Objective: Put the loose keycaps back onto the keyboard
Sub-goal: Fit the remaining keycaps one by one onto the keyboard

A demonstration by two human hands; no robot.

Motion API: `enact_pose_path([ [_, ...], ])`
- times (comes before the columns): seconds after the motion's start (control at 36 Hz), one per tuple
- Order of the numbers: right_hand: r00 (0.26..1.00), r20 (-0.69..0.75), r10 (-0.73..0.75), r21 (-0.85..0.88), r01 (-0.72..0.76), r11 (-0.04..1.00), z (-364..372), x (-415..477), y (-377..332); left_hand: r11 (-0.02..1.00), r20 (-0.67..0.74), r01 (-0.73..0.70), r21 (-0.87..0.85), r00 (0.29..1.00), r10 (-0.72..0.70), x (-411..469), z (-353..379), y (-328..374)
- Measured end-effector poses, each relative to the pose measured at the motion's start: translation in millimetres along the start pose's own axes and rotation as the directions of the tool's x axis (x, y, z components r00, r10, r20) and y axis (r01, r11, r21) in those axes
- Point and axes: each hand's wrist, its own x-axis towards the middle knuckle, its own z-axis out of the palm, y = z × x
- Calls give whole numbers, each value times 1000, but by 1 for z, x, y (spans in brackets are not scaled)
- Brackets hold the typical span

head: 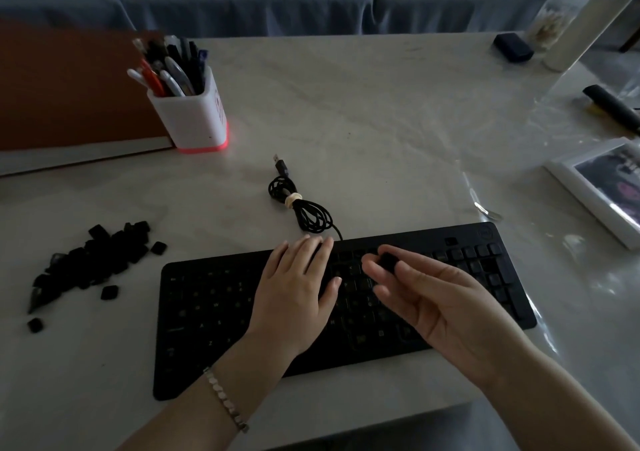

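Right hand (pixel 446 308), palm turned up and leftward, pinches one black keycap (pixel 388 261) between thumb tip and the first fingers; remaining fingers loosely spread. Pinch is closed on the cap. Cap held just above the upper middle rows of the keyboard (pixel 214 312); cannot tell if it touches the keys below.

Left hand (pixel 298 287) lies just left of the pinch, flat on the keyboard, fingers straight and slightly fanned, tips at the top edge of the board, holding nothing. Beaded bracelet (pixel 227 402) on that wrist.

Keyboard black, lying under both hands and running out to either side of the pinch. Number-pad keys to the right of the pinch are seated. Light is dim; legends on the left half are faint, and which positions under the hands lack caps cannot be told.

Pile of loose keycaps (pixel 97 260) sits well to the left of the pinch, on the table (pixel 381 121), apart from the keyboard's left end. A few strays lie just off the pile.

Beyond the pinch, slightly left: coiled keyboard cable (pixel 301 208), bound with a pale tie, its USB plug (pixel 280 164) lying free on the table. Farther beyond and left, a white pen holder (pixel 194 118) full of pens. Well to the right, a white-framed picture (pixel 602 187) lies flat.
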Motion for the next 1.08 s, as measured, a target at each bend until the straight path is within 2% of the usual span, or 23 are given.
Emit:
enact_pose_path([
  [0.14, 998, 61, 19, -35, -17, 999, -1, -3, 0, 1000, 10, 6, -2, 1000, -6, 0, 0, 0],
  [0.36, 986, 163, 35, 117, -55, 992, -6, 0, 5, 1000, -2, 6, 2, 1000, -6, 1, 0, 0],
  [0.75, 972, 232, 45, 89, -67, 994, -14, 3, 6, 1000, 12, 15, 0, 1000, -15, 1, -1, 0],
  [0.86, 973, 227, 52, 43, -63, 997, -15, 3, 7, 1000, 30, 15, 1, 999, -15, 1, -2, 1],
  [0.97, 992, 114, 49, -67, -41, 997, -11, 2, 7, 1000, 18, 10, -11, 1000, -9, 1, -2, 1],
  [1.08, 998, 60, -3, -225, 16, 974, -13, 4, 11, 999, 14, 8, -35, 1000, -7, 0, -2, 1],
])
